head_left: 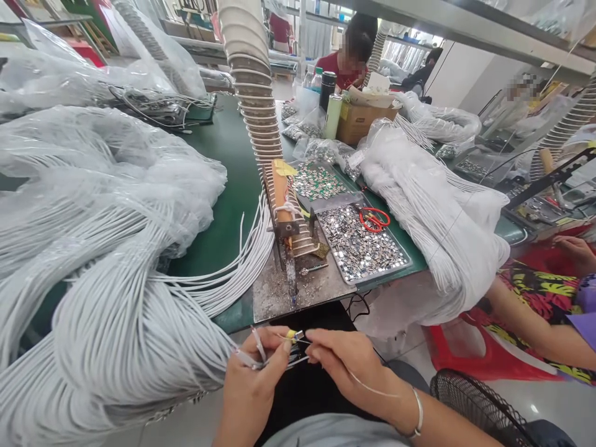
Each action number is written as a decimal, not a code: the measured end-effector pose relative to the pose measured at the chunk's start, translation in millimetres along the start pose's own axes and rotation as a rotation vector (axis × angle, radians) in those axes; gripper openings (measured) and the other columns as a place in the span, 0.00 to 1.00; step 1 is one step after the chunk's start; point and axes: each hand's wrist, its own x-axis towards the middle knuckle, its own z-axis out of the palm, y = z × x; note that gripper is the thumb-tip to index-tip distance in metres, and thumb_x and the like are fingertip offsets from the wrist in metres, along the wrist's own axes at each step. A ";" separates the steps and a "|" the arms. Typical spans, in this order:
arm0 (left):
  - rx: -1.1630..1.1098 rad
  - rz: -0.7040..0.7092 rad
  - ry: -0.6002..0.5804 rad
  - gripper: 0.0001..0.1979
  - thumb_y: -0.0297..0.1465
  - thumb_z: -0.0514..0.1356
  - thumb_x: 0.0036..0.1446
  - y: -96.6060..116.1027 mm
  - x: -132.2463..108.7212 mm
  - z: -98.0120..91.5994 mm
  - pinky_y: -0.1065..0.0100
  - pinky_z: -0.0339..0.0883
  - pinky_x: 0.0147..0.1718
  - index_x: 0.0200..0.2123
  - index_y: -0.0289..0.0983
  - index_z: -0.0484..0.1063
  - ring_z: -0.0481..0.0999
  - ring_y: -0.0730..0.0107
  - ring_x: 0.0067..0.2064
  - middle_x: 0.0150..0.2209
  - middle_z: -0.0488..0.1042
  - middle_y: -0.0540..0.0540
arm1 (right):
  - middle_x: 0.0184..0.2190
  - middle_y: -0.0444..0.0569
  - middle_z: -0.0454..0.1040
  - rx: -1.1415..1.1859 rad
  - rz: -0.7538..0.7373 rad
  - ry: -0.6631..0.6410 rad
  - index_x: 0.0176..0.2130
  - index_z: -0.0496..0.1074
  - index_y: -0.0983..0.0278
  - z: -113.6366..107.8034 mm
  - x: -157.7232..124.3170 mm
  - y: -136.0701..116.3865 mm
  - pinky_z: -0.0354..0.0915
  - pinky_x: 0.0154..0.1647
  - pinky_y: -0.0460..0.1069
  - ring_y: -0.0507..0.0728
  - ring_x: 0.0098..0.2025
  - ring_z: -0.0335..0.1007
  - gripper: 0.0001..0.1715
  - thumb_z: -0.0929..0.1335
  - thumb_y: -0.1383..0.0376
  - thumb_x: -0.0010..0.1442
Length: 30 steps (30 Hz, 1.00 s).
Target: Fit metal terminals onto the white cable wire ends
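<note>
My left hand [254, 375] is closed in a pinch around white cables [246, 358]. At its fingertips is a small connector [298, 336] with a silver metal end and a yellow part. My right hand [349, 366] is closed too, its fingertips right beside the connector. A thin pale wire [367, 388] runs from those fingers back over the hand. Just beyond both hands, a soldering iron [291, 282] points down from a stand over a stained metal plate [270, 288]. From my left hand the cables run to a large bundle [139, 335].
A tray of small metal connectors [363, 248] with red-handled scissors [374, 219] lies right of the iron. Behind it is a tray of green pieces [319, 180]. A ribbed hose [251, 81] hangs over the table. Another bagged cable bundle [419, 205] and a co-worker's arm [535, 323] are at right.
</note>
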 end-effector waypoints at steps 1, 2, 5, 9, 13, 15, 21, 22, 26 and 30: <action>-0.006 0.002 0.006 0.12 0.40 0.67 0.47 2.4 1.9 0.5 0.60 0.72 0.37 0.21 0.39 0.74 0.79 0.55 0.36 0.32 0.81 0.42 | 0.34 0.48 0.80 -0.049 0.011 -0.017 0.53 0.70 0.60 -0.2 1.4 0.0 0.72 0.37 0.47 0.54 0.32 0.77 0.13 0.62 0.66 0.71; -0.006 0.005 0.010 0.11 0.39 0.67 0.48 5.1 3.7 1.0 0.61 0.72 0.37 0.21 0.39 0.74 0.79 0.55 0.36 0.32 0.81 0.42 | 0.31 0.47 0.79 -0.092 0.023 -0.016 0.48 0.73 0.61 -0.7 3.4 -0.5 0.71 0.36 0.47 0.54 0.31 0.77 0.10 0.64 0.66 0.70; 0.014 0.039 0.012 0.09 0.37 0.66 0.48 13.5 8.5 3.1 0.62 0.72 0.37 0.21 0.40 0.74 0.80 0.56 0.37 0.32 0.81 0.43 | 0.34 0.50 0.80 -0.086 0.004 0.084 0.39 0.72 0.62 -4.0 10.5 -4.1 0.73 0.36 0.46 0.55 0.35 0.79 0.06 0.65 0.70 0.67; 0.032 0.079 0.010 0.09 0.35 0.65 0.50 20.8 15.6 5.3 0.63 0.71 0.38 0.22 0.40 0.74 0.79 0.57 0.37 0.32 0.81 0.44 | 0.51 0.58 0.77 0.053 -0.084 0.156 0.37 0.67 0.62 -9.4 19.4 -8.3 0.74 0.49 0.50 0.57 0.51 0.77 0.09 0.65 0.76 0.62; 0.020 0.091 0.012 0.09 0.35 0.65 0.51 23.3 21.9 6.9 0.64 0.71 0.37 0.22 0.39 0.75 0.79 0.59 0.37 0.32 0.80 0.44 | 0.52 0.58 0.77 0.071 -0.126 0.125 0.36 0.66 0.61 -10.0 24.6 -5.9 0.75 0.50 0.50 0.57 0.54 0.76 0.11 0.65 0.77 0.60; 0.003 0.080 0.006 0.08 0.35 0.65 0.50 22.9 24.0 7.8 0.64 0.71 0.37 0.22 0.39 0.75 0.79 0.59 0.36 0.33 0.80 0.44 | 0.53 0.57 0.77 0.084 -0.121 0.138 0.35 0.66 0.61 -8.6 25.9 -3.9 0.76 0.48 0.49 0.57 0.53 0.77 0.11 0.65 0.77 0.60; -0.061 0.062 0.024 0.09 0.36 0.66 0.51 16.8 27.3 8.6 0.63 0.69 0.40 0.23 0.39 0.73 0.78 0.60 0.39 0.34 0.79 0.46 | 0.53 0.56 0.77 0.105 -0.121 0.169 0.35 0.65 0.61 -6.2 28.6 -2.1 0.77 0.45 0.47 0.55 0.48 0.79 0.12 0.65 0.78 0.59; -0.069 0.057 0.022 0.10 0.36 0.66 0.51 15.4 27.7 8.1 0.64 0.69 0.40 0.23 0.39 0.73 0.78 0.61 0.38 0.34 0.79 0.46 | 0.53 0.56 0.77 0.109 -0.133 0.171 0.35 0.65 0.61 -6.1 28.8 -2.0 0.77 0.44 0.47 0.55 0.48 0.80 0.12 0.65 0.78 0.59; -0.104 0.093 -0.015 0.09 0.35 0.66 0.53 10.1 28.8 5.2 0.65 0.68 0.41 0.24 0.40 0.73 0.77 0.63 0.39 0.35 0.78 0.48 | 0.53 0.57 0.76 0.125 -0.156 0.174 0.35 0.64 0.61 -5.5 28.8 -1.2 0.78 0.42 0.45 0.54 0.44 0.81 0.14 0.65 0.80 0.57; -0.065 0.146 -0.032 0.09 0.35 0.66 0.54 10.4 29.5 3.5 0.66 0.68 0.41 0.23 0.41 0.75 0.78 0.63 0.39 0.33 0.79 0.48 | 0.52 0.57 0.77 0.132 -0.157 0.178 0.34 0.64 0.61 -6.1 29.1 -1.4 0.78 0.41 0.46 0.54 0.43 0.81 0.14 0.65 0.80 0.57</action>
